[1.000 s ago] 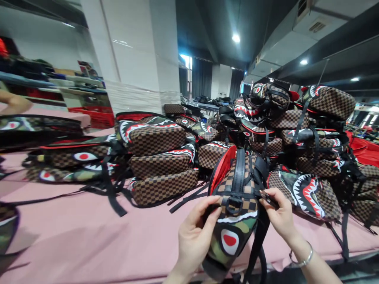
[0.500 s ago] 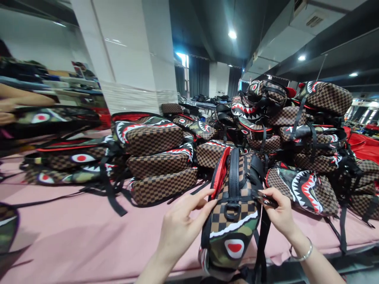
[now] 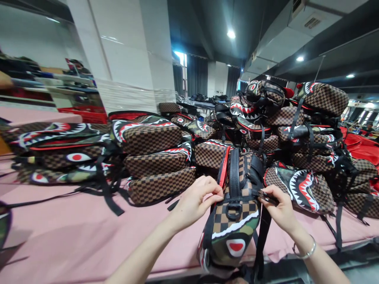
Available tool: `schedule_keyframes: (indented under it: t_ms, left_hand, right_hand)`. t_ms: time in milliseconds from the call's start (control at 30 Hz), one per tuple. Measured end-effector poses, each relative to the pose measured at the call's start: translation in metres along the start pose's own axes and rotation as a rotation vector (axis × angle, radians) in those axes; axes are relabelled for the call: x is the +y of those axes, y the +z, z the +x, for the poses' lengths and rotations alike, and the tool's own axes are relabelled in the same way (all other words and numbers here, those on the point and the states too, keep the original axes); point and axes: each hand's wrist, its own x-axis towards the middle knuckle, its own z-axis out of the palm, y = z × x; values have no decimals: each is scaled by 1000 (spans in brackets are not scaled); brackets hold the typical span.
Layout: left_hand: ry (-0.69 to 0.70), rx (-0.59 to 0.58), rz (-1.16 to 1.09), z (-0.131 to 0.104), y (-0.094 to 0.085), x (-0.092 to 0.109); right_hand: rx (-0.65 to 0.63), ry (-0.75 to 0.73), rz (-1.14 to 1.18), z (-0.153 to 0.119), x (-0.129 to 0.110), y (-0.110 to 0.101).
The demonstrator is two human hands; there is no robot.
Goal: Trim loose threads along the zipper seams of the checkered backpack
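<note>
A backpack (image 3: 237, 221) with brown-and-black checks, a camouflage patch and a red-and-white eye stands in front of me at the table's near edge. Its black top handle (image 3: 235, 173) runs up the middle, above a black D-shaped ring (image 3: 233, 212). Red lining (image 3: 224, 167) shows along the left side. My left hand (image 3: 197, 201) pinches the backpack's left edge beside that lining, thumb and fingertips together. On the opposite side, my right hand (image 3: 278, 207) grips the right edge by the black straps; its fingertips are partly hidden.
Stacks of similar backpacks (image 3: 160, 161) stand across the pink-covered table (image 3: 89, 232). One with a shark mouth (image 3: 302, 187) lies right of my right hand, below a taller pile (image 3: 310, 126). Loose straps trail over the cloth. A white pillar (image 3: 127, 55) rises behind.
My left hand has moved slightly up and right along the backpack's edge, and the red-lined side sits closer in. At far left, another person's arm has drawn back, leaving a backpack on the stack.
</note>
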Motion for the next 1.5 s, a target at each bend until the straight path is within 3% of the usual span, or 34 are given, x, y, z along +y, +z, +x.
schedule_keyframes:
  t_ms: [200,333,533,833,933,1033,1167,1300,1400,1500]
  left_hand:
    - [16,262,-95,-11,16,18]
    - [-21,369,-96,-13,27,23]
    - [1,382,-77,-13,30,22]
    - [14,405,-85,-10,28,25]
    - [-21,473,-166,-17,22,24]
    - [32,461,-229,-32,16,22]
    - [117,347,-26,-47,23,23]
    - [119,307,179,-48,37,29]
    - [-50,440,126,-56,50,25]
    - [-418,482,-203,-75,70,8]
  right_hand:
    - [-108,57,-107,6,-23,-8]
    - [-235,-6,-208,17,-42,-12]
    - [-443,-208,-365,41,-61,-10]
    - [-596,-346,-540,60,-73,-7]
    - [-492,-281,-384,58,-68,-9]
    - [-225,-80,-82,47,-49,-11]
    - [75,191,303,18,-18,-5]
    - [240,294,475,-16,-3,11]
    - [314,290,430,-38,1,19]
    - [337,296,299,-58,7,26]
